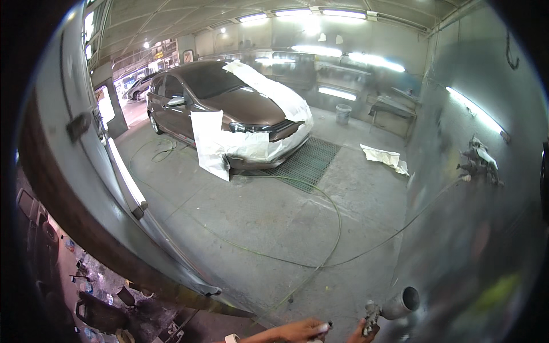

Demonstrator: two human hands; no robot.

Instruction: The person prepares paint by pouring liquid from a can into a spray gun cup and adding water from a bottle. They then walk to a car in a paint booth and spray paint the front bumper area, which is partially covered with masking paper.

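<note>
Got the right grip round a spray gun, probably to steady its open cup — plus the left grip closed on a small fitting.

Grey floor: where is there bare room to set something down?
Between the paper-masked brown car and the looped yellow-green hose; also between the dark green grating and the crumpled off-white sheet. Crowded: lower left, with dark plastic parts.

Head-worn fisheye, tilted down, hands close, car well beyond
</note>
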